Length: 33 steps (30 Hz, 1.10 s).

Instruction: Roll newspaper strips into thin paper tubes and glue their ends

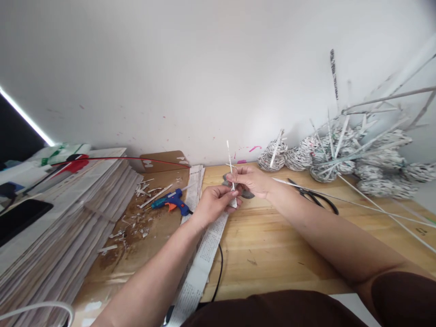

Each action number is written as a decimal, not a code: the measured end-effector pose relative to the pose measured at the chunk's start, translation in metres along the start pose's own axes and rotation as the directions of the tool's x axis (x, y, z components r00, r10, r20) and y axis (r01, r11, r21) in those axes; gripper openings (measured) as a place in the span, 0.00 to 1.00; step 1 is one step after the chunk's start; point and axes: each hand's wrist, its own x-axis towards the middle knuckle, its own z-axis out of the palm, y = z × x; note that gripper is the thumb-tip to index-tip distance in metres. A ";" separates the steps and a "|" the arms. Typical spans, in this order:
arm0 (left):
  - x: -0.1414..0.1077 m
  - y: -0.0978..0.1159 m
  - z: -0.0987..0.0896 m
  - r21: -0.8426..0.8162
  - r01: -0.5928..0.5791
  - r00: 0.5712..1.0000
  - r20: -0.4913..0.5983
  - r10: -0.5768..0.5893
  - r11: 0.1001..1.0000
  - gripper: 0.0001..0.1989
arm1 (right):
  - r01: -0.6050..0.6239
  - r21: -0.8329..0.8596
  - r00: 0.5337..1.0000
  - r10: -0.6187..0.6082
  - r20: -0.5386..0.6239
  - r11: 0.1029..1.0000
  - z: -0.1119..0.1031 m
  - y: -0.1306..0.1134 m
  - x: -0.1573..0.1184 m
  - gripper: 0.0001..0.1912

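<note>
Head view, left to right: what was there?
Paper stack (97, 218), glue gun (174, 198), then newsprint strip (202, 268).
Hands?
Left hand (218, 200) was clamped on the white stick (229, 154), low; right hand (250, 180) pinched it higher, over the worktop (272, 254). Scissors (304, 190) lay right.

Covered and cropped
Fingers (228, 198) hide part of the paper stick (229, 156); the tabletop (269, 254)'s right edge is cut off.
</note>
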 end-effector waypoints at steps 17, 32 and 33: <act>-0.001 0.002 -0.003 -0.011 -0.012 1.000 0.008 0.012 1.000 0.17 | -0.002 -0.119 0.999 0.007 0.043 0.993 -0.002 -0.002 -0.001 0.18; -0.002 0.001 0.000 0.084 -0.010 1.000 0.020 0.009 0.996 0.16 | 0.079 -0.215 0.984 -0.110 -0.137 0.974 -0.004 -0.006 -0.002 0.18; -0.003 0.001 0.001 0.103 -0.010 1.000 0.022 0.008 0.995 0.17 | 0.110 -0.236 0.974 -0.153 -0.169 0.966 -0.004 -0.008 -0.002 0.18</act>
